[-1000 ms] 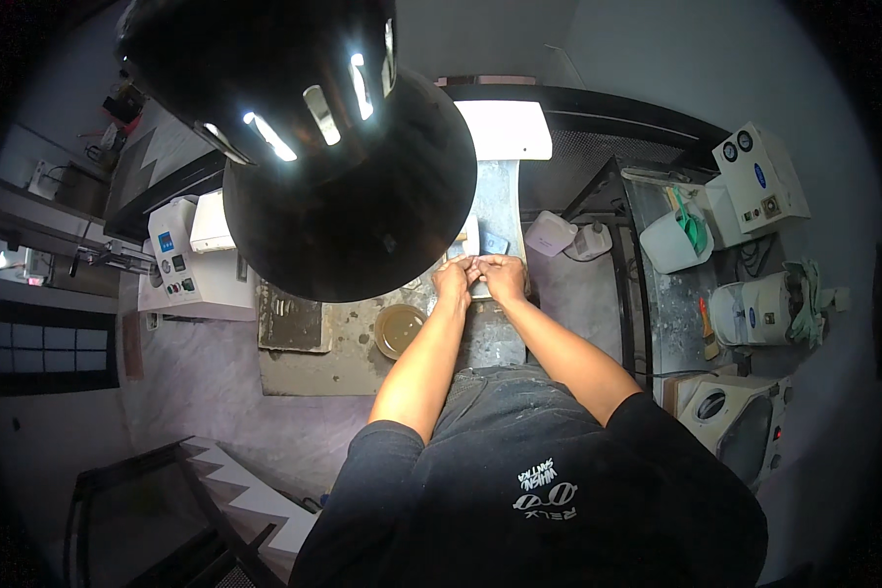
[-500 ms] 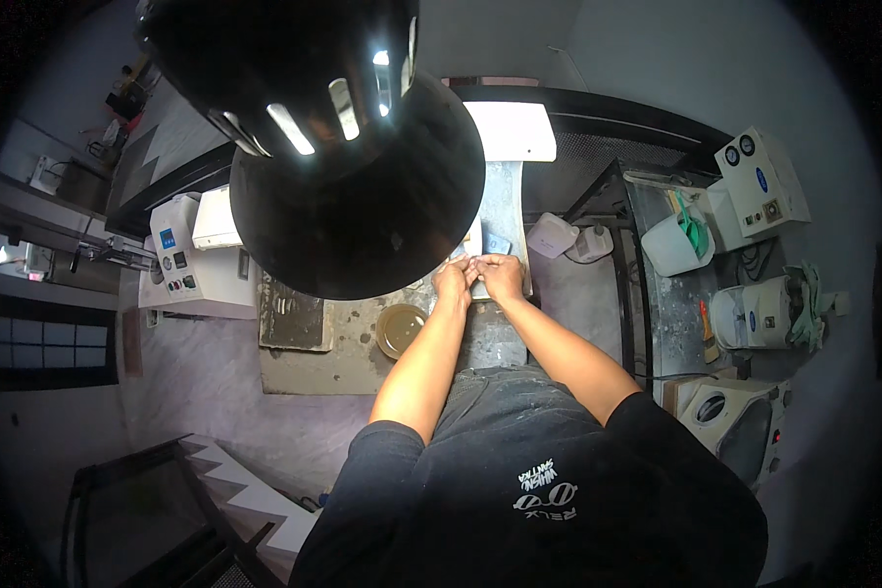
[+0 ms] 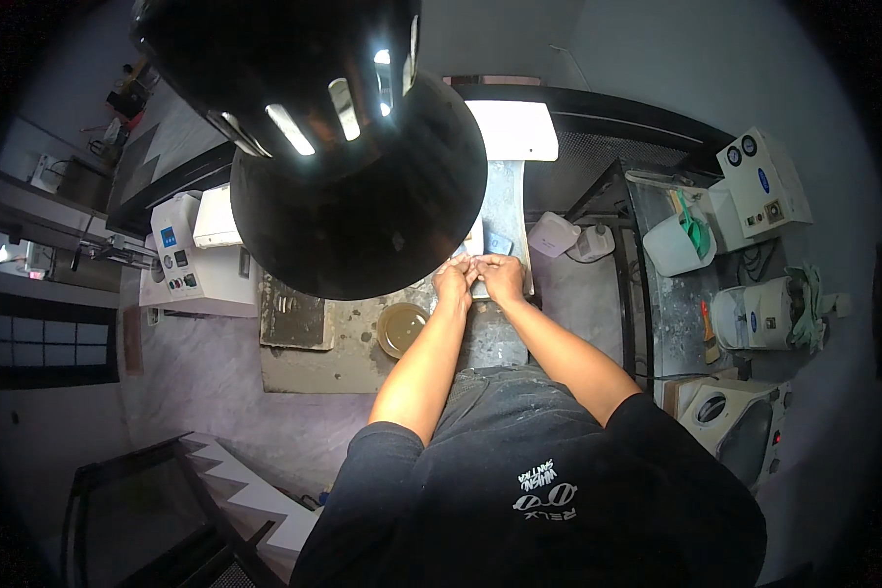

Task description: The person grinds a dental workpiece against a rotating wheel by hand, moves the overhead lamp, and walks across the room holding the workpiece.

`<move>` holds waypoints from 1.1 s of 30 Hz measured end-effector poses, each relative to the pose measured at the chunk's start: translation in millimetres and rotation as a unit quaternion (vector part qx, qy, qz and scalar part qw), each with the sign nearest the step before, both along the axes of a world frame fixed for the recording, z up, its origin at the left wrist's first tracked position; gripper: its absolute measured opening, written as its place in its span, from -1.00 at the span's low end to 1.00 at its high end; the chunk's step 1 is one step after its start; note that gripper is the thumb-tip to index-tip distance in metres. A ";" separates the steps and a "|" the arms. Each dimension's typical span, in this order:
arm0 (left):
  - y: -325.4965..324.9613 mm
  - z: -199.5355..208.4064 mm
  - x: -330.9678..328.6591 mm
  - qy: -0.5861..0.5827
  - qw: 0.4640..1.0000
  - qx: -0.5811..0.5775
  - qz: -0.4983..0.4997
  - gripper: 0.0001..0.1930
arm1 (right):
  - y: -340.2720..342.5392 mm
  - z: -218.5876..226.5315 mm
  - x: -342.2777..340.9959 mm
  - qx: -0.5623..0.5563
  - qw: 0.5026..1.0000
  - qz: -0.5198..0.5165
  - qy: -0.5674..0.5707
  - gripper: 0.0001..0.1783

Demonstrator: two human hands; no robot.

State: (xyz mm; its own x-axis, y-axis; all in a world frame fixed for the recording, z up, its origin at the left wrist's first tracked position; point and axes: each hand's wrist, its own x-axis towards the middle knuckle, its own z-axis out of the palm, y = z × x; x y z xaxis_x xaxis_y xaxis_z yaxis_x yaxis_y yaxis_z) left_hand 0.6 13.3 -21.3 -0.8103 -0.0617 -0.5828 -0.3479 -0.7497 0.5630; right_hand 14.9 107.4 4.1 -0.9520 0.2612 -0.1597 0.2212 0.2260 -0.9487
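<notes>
My left hand [image 3: 453, 281] and my right hand [image 3: 502, 277] meet close together over the bench, past the middle of the worktop. The fingers of both are bent and pressed together at the tips, around something too small to make out. Just beyond the fingertips lies a light blue flat piece [image 3: 498, 243], with a white item [image 3: 475, 238] beside it. A round brown bowl [image 3: 401, 330] of cloudy liquid stands near my left forearm. The black lamp shade [image 3: 363, 196] hangs above and covers the bench to the left of my hands.
Left of the lamp stands a white machine [image 3: 181, 255] with dials. To the right, a side table [image 3: 661, 314] carries a white tub [image 3: 678, 245], a gauge box [image 3: 764, 181] and other machines. Two white jugs [image 3: 554, 235] sit on the floor between. A dark slab [image 3: 296, 318] lies at the bench's left.
Both hands stay in almost the same place, fingertips together. The whole view has shifted very slightly; nothing is visibly taken up or let go.
</notes>
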 end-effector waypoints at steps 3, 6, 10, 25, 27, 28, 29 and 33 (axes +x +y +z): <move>1.1 5.2 1.5 0.005 1.000 0.014 0.014 -0.85 | 3.1 -2.8 0.5 -0.001 1.000 0.005 -0.001 -0.90; 2.3 10.9 2.2 0.006 1.000 -0.016 -0.009 -0.84 | 4.1 -4.7 0.5 -0.032 0.999 0.005 0.005 -0.90; 0.7 15.9 1.3 -0.005 1.000 -0.023 -0.007 -0.83 | -0.5 6.9 1.1 -0.042 0.999 0.001 -0.010 -0.90; 8.6 -14.3 6.7 -0.038 0.948 -0.298 -0.103 -0.91 | 29.2 -1.0 5.0 0.152 0.979 0.063 -0.122 -0.81; -1.7 -35.9 3.7 0.000 0.913 -0.393 -0.112 -0.88 | 26.4 -0.4 4.2 0.160 0.979 0.069 -0.105 -0.80; -3.7 -38.0 4.7 0.000 0.912 -0.395 -0.112 -0.88 | 27.5 -2.3 4.0 0.170 0.979 0.065 -0.093 -0.79; 4.8 -26.5 7.4 0.009 0.881 -0.450 -0.146 -0.87 | 39.5 -12.1 3.7 0.171 0.979 0.052 -0.099 -0.79; 10.0 20.5 21.3 0.038 0.793 -0.565 -0.226 -0.82 | 62.4 -24.0 -5.4 0.122 0.990 0.034 -0.064 -0.76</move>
